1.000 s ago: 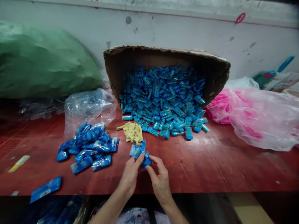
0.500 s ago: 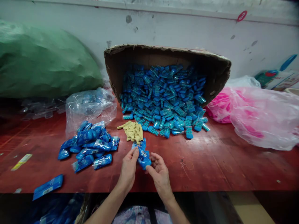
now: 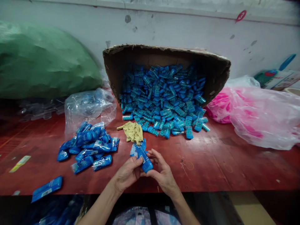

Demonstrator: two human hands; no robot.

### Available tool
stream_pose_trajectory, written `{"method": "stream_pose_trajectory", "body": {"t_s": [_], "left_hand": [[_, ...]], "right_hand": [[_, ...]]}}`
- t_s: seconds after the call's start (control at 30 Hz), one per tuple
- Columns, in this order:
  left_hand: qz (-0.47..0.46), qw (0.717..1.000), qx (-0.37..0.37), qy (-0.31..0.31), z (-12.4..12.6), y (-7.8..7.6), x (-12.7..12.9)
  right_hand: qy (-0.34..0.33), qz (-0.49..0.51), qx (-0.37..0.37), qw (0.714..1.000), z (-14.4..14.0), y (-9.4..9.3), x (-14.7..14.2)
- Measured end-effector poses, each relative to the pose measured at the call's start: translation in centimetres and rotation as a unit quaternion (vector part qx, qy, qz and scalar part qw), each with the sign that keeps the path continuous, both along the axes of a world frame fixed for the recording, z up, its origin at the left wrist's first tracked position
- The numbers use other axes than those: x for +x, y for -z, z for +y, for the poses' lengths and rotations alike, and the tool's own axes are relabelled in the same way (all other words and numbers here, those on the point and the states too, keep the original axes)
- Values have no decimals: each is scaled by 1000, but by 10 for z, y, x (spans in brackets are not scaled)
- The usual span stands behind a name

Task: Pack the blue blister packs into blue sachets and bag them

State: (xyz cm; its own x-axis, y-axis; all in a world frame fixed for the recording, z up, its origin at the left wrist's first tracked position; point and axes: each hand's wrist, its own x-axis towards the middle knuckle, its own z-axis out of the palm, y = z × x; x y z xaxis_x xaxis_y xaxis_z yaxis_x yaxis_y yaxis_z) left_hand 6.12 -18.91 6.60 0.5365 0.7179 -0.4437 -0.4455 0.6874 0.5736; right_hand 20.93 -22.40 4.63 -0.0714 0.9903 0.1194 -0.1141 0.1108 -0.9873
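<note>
Between my two hands is a small blue packet (image 3: 145, 162), tilted, its rounded end toward me. My left hand (image 3: 127, 173) pinches its left side with the thumb on top. My right hand (image 3: 165, 176) curls round its right side, thumb at the rounded end and fingers along the edge. Just beyond lie flat blue wrappers (image 3: 142, 144), partly hidden by the packet, against a crumpled yellow cloth or glove (image 3: 132, 132). To the left is a pile of filled blue packets (image 3: 90, 145). A single blue packet (image 3: 48, 188) rests at the table's front edge.
A cardboard box (image 3: 167, 50) on its side spills small blue-capped clear containers (image 3: 164, 100) onto the red table (image 3: 217, 168). Clear plastic bags (image 3: 90, 107) and a big green sack (image 3: 47, 62) stand left. Pink-filled bags (image 3: 262, 115) lie right. Blue items (image 3: 63, 211) sit below the edge.
The packet has turned more lengthwise, its rounded end nearer me. My left hand has shifted lower and rolled palm-up beneath it; my right fingers have moved up along its side.
</note>
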Motion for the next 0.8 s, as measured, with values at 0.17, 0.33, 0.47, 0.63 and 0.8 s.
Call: {"method": "stream_pose_trajectory", "body": {"t_s": [0.17,0.33,0.47,0.63,0.8], "left_hand": [[-10,998,-21,-63,-6,1,12],[35,990,-42,-128,-14,-2,25],[64,986,-62,-144,-18,-3,29],[36,989,-74,-123,-17,-3,22],[42,993,-62,-96,-15,-2,13]], "right_hand": [[-13,48,-5,999,2,1,-2],[56,-18,-5,998,-3,8,-6],[90,-32,-14,995,-2,15,-9],[56,62,-101,991,5,12,-8],[-26,124,-106,986,5,9,-5]]}}
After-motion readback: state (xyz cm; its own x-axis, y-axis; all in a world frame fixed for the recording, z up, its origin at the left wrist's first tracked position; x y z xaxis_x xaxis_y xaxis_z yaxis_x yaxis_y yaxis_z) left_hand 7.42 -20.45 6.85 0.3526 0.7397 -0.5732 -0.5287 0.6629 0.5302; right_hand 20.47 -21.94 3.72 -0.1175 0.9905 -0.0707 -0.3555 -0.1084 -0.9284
